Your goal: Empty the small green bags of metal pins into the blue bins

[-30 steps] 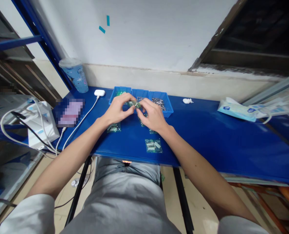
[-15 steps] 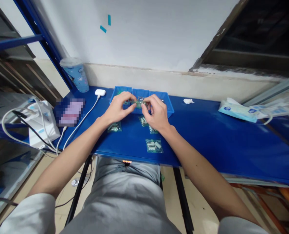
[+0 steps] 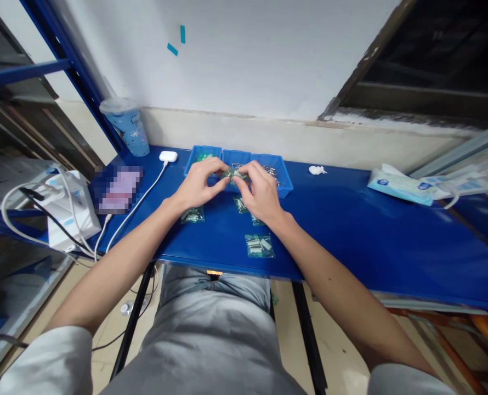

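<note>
Between my fingertips, over the front of the blue bins, is a small greenish clear bag (image 3: pixel 234 178). My left hand (image 3: pixel 203 182) pinches its left side and my right hand (image 3: pixel 260 191) pinches its right side. Behind the hands stand a left bin (image 3: pixel 206 151) with green bits, a middle bin (image 3: pixel 236 156) and a right bin (image 3: pixel 284 184) with metal pieces. On the table, one filled bag (image 3: pixel 193 215) lies below my left hand, two more (image 3: pixel 240 204) are partly covered by my right hand, and another bag (image 3: pixel 260 246) with whitish pieces lies nearer the front edge.
On the blue table (image 3: pixel 334 230) are a white case (image 3: pixel 168 157) on a cable, a blurred-out flat item (image 3: pixel 120 189), a patterned cup (image 3: pixel 129 127) and a white power unit (image 3: pixel 73 211) at left. A crumpled tissue (image 3: pixel 317 170) and a wipes pack (image 3: pixel 402 185) lie at right.
My right hand has shifted slightly left, its fingertips closer to my left hand's, and the bag between them looks more bunched. More of the right bin's metal pieces shows.
</note>
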Motion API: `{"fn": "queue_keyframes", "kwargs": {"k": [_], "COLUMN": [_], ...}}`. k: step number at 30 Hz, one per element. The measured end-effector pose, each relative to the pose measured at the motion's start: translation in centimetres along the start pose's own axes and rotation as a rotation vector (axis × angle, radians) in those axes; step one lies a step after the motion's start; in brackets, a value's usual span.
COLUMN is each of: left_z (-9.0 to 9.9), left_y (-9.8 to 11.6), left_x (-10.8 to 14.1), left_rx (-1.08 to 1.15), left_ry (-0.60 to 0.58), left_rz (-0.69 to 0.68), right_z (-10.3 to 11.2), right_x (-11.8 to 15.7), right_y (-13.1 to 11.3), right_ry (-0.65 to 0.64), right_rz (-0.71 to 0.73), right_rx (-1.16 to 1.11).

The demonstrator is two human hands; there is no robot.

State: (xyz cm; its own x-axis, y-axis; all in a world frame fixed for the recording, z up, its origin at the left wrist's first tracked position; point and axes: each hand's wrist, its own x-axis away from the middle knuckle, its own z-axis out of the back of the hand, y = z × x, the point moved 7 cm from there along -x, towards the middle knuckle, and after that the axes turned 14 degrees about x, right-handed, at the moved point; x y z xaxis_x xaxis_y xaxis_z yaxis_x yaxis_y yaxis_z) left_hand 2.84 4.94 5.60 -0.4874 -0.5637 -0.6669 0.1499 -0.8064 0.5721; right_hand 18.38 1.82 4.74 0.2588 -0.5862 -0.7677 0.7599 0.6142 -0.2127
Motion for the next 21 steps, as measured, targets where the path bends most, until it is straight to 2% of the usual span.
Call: {"fn": "queue_keyframes", "kwargs": {"k": [5, 13, 21], "left_z": [-0.19, 0.23, 0.15], "left_y": [-0.34, -0.49, -0.58], "left_x": [0.09, 0.11, 0.0], "left_rx": [0.018, 0.014, 0.013], "left_ry": [-0.014, 0.03, 0.018], "left_rz": [0.015, -0.039, 0.015], "right_z": [-0.05, -0.39, -0.57], "right_x": [0.01, 0.18, 0.22], "right_y": [0.35, 0.15, 0.55], "right_ry": [0.018, -0.034, -0.019], "right_rz": [0.005, -0.021, -0.003], "right_rx": [-0.029, 0.005, 0.048]}}
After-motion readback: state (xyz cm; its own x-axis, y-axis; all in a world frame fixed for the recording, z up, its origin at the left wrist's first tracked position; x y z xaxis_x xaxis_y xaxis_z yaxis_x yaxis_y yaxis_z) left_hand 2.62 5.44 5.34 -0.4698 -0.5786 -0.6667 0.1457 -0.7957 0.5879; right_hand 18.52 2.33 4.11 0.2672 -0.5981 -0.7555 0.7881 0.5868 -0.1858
